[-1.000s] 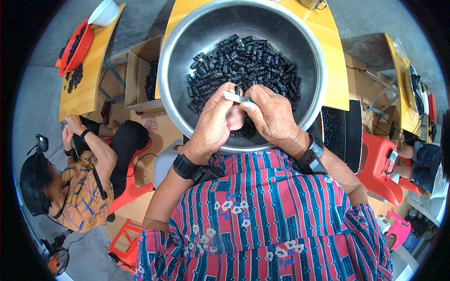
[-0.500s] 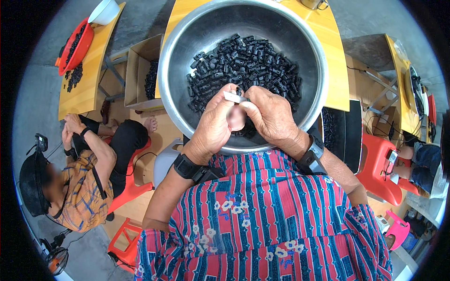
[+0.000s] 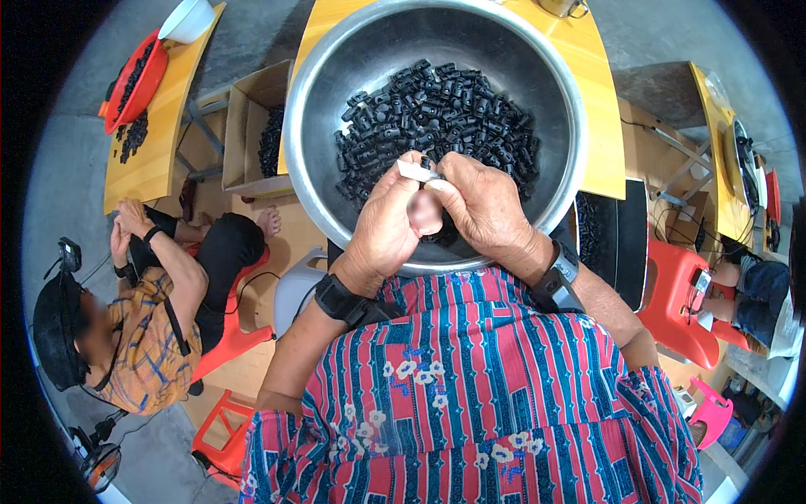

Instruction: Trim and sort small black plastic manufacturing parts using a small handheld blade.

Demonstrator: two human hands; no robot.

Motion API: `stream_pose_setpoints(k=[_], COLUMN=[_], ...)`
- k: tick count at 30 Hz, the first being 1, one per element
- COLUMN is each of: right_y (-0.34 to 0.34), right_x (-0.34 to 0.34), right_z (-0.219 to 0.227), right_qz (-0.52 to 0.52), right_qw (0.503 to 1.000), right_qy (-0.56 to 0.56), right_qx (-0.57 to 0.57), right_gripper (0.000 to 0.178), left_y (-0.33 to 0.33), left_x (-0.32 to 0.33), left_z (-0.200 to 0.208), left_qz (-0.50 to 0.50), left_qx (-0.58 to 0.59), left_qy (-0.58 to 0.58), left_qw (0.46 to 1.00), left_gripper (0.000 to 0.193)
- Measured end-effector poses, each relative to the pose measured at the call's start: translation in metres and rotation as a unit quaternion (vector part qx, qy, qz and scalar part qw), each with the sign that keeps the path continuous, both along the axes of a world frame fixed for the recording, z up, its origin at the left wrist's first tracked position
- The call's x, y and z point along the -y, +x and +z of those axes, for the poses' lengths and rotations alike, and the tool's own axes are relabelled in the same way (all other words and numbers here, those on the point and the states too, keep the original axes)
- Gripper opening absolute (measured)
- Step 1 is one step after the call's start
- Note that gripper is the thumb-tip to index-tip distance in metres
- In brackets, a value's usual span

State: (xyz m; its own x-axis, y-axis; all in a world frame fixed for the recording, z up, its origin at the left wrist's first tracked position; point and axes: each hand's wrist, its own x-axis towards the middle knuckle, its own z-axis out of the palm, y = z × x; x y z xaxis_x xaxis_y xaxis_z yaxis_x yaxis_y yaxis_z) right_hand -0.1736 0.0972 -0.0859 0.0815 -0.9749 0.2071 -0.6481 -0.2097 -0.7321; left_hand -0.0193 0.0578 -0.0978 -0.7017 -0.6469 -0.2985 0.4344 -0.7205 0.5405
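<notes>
Both my hands meet over the near side of a large steel bowl [image 3: 293, 126]. A heap of small black plastic parts [image 3: 441, 109] lies in it. My left hand [image 3: 382, 227] is closed, its thumb and fingers pinching one small black plastic part [image 3: 426, 161], mostly hidden by the fingers. Closed around a short, flat, pale blade [image 3: 413, 171], my right hand [image 3: 487, 206] presses its thumb and forefinger close to my left fingertips. The blade's free end points left across the left thumb; whether it touches the part I cannot tell.
The bowl stands on a yellow table [image 3: 600, 126]. A cardboard box [image 3: 245, 139] of black parts is to its left, a black-edged container [image 3: 631, 235] to its right. At far left a person [image 3: 151, 319] sits near a red basin [image 3: 138, 84]. Red stools [image 3: 676, 294] stand about.
The blade has shifted slightly left and tilted a little between my fingers. Both hands stay nearly in place over the bowl.
</notes>
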Motion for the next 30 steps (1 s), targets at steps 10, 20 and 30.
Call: stream_pose_setpoints(k=[10,20,30], right_y=[-0.001,-0.003,-0.001], right_x=[-0.001,-0.001,0.0], right_z=[0.001,-0.001,-0.001], right_qz=[0.016,0.024,0.01], right_qw=[0.999,1.0,1.0], right_qy=[-0.022,-0.014,-0.004], right_qx=[-0.023,0.007,0.011], right_gripper=[0.02,0.021,0.021], left_y=[0.001,0.004,0.002], left_x=[-0.002,0.003,0.001], left_z=[0.003,-0.005,-0.005], left_qz=[0.018,-0.01,-0.004], left_qx=[0.028,-0.006,0.008], left_qy=[-0.002,-0.024,-0.026], left_qw=[0.999,1.0,1.0], left_gripper=[0.016,0.012,0.012])
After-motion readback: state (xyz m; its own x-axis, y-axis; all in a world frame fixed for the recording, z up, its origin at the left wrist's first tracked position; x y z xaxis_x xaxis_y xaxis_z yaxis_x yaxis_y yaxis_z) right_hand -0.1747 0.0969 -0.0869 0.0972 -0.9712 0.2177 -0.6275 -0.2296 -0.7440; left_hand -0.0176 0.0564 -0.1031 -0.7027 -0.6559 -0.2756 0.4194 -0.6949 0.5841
